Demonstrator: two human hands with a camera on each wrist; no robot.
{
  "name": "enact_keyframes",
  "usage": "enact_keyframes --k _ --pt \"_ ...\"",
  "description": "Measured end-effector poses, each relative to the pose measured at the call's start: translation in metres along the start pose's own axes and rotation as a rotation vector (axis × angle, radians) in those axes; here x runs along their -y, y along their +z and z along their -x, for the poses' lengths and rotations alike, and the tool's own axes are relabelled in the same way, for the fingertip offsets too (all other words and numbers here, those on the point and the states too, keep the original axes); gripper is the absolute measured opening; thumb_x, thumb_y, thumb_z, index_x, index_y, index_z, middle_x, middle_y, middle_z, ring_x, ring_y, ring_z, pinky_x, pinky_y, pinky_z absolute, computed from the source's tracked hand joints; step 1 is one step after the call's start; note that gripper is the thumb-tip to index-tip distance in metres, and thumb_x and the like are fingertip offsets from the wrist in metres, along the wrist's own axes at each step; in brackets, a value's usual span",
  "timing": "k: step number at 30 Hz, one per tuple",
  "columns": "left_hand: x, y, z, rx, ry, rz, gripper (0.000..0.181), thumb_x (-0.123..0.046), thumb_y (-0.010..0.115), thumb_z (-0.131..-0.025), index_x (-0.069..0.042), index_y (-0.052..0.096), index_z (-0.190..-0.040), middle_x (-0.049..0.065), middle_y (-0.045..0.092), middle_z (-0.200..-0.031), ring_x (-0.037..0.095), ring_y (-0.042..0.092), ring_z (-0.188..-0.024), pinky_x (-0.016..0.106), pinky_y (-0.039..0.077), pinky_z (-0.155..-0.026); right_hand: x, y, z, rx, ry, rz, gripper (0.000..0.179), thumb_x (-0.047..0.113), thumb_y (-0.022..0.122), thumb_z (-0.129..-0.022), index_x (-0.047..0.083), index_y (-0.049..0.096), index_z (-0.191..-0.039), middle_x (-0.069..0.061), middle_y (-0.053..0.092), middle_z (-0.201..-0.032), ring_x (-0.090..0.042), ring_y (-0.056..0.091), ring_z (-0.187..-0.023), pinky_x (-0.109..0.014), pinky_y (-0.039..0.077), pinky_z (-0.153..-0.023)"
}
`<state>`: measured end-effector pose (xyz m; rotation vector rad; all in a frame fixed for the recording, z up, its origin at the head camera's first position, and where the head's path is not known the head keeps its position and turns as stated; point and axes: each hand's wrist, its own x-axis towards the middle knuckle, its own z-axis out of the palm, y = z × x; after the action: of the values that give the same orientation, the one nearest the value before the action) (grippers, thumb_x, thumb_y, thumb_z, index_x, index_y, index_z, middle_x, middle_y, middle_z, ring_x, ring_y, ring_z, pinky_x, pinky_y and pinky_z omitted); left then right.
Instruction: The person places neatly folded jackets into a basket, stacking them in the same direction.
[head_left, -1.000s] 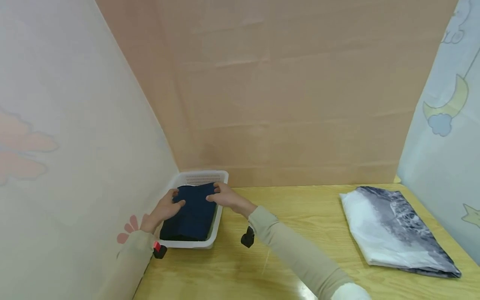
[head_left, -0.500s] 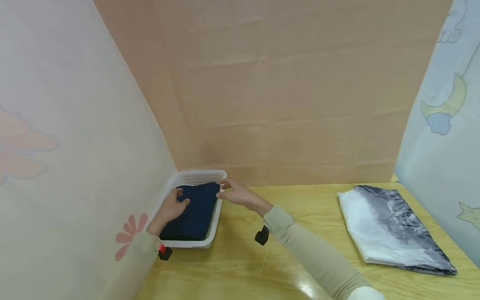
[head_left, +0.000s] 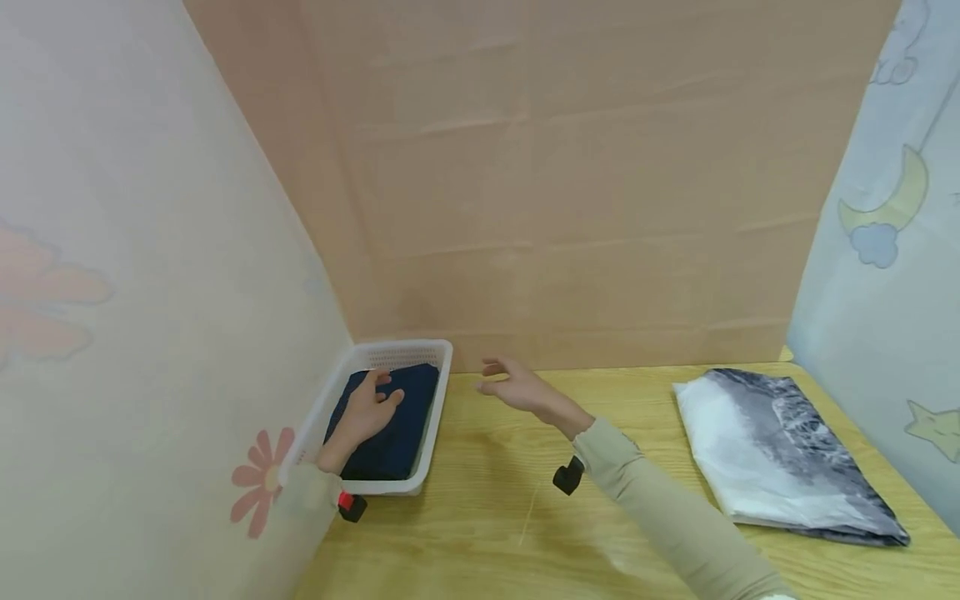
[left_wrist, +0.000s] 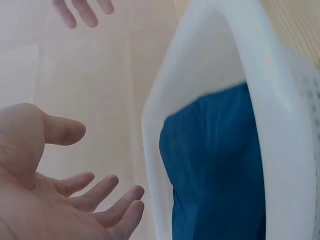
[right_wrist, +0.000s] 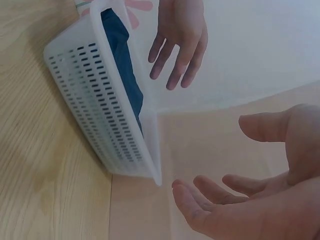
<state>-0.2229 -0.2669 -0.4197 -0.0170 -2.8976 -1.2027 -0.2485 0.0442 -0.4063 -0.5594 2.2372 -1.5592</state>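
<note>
A dark blue folded cloth (head_left: 405, 417) lies inside a white perforated plastic basket (head_left: 424, 467) at the table's left. My left hand (head_left: 367, 410) hovers above the cloth, its fingers loosely bent and holding nothing. In the left wrist view a gap shows between that hand (left_wrist: 65, 185) and the basket's rim (left_wrist: 280, 110). To the right of the basket, my right hand (head_left: 521, 388) hangs over the table with relaxed fingers and nothing in them. The right wrist view shows this hand (right_wrist: 260, 185) apart from the basket's slotted side (right_wrist: 100, 105).
On the table's right side lies a folded white and grey piece, fabric or plastic (head_left: 780, 458). A patterned wall (head_left: 187, 333) stands close beside the basket on the left. Brown paper (head_left: 562, 208) covers the back, and the wooden table (head_left: 480, 517) spreads in front.
My right hand has let go of the cloth's far right corner and moved right, past the basket's rim. My left hand has lifted off the cloth's left edge and shifted right over it.
</note>
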Motion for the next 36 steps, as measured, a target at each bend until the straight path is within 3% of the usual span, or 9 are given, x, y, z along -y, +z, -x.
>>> enact_keyframes --k 14,19,28,36 --pt "-0.018 0.054 -0.008 -0.077 0.079 0.181 0.054 -0.019 0.062 -0.109 -0.002 0.042 -0.156 0.025 0.053 -0.155 0.049 0.059 -0.136 0.058 0.055 -0.105 -0.031 -0.060 0.041 -0.108 0.028 0.045 0.069 0.034 0.058 -0.111 0.008 0.028 -0.168 -0.023 0.038 -0.166 -0.049 0.045 -0.147 -0.065 0.041 -0.117" --pt "-0.029 0.072 -0.009 -0.046 0.111 0.248 0.053 -0.017 0.060 -0.109 -0.003 0.043 -0.157 0.025 0.052 -0.155 0.046 0.060 -0.134 0.055 0.058 -0.100 -0.044 -0.078 0.057 -0.140 0.019 0.025 0.069 0.033 0.058 -0.111 0.005 0.028 -0.167 -0.027 0.036 -0.166 -0.050 0.042 -0.149 -0.066 0.040 -0.118" --pt "-0.046 0.101 -0.011 -0.005 0.111 0.339 0.051 -0.017 0.062 -0.107 -0.004 0.047 -0.153 0.020 0.053 -0.154 0.043 0.062 -0.134 0.054 0.056 -0.101 -0.058 -0.101 0.082 -0.192 -0.009 -0.033 0.068 0.029 0.055 -0.113 0.001 0.025 -0.167 -0.028 0.034 -0.166 -0.050 0.042 -0.149 -0.064 0.039 -0.121" --pt "-0.068 0.124 -0.009 0.074 0.149 0.397 0.053 -0.016 0.061 -0.107 0.001 0.043 -0.154 0.027 0.048 -0.156 0.050 0.058 -0.134 0.057 0.059 -0.099 -0.071 -0.117 0.100 -0.255 -0.003 -0.010 0.069 0.031 0.054 -0.113 0.002 0.024 -0.168 -0.028 0.036 -0.166 -0.051 0.043 -0.149 -0.061 0.041 -0.120"
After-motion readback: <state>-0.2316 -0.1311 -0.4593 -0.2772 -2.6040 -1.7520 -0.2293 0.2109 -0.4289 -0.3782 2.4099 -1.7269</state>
